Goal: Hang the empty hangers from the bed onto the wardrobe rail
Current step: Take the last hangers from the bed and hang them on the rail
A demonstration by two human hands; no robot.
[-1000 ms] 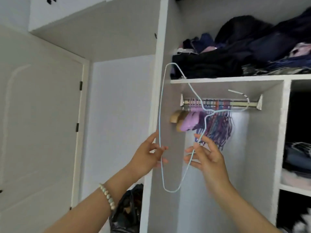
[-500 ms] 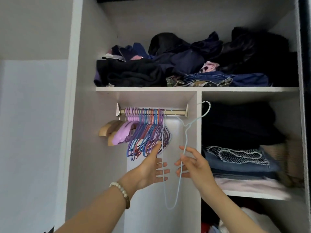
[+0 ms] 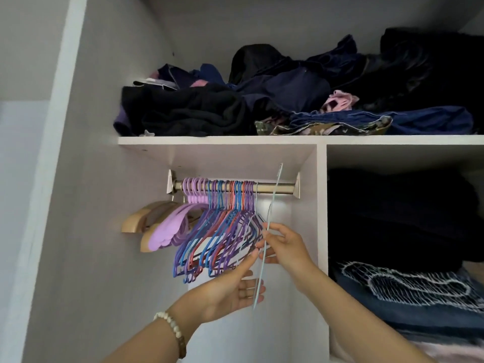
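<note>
The right hand (image 3: pixel 285 244) pinches the thin blue hanger (image 3: pixel 262 263) near its middle. The left hand (image 3: pixel 230 289) is flat and open under its low end. The hanger stands up tall with its hook by the bare end of the rail (image 3: pixel 286 188), and I think it is not on the rail yet. The hook could miss and slip off, because the wire is thin and bendy, or it could catch in the bunch of hung hangers (image 3: pixel 222 221) just beside it and get tangled.
</note>
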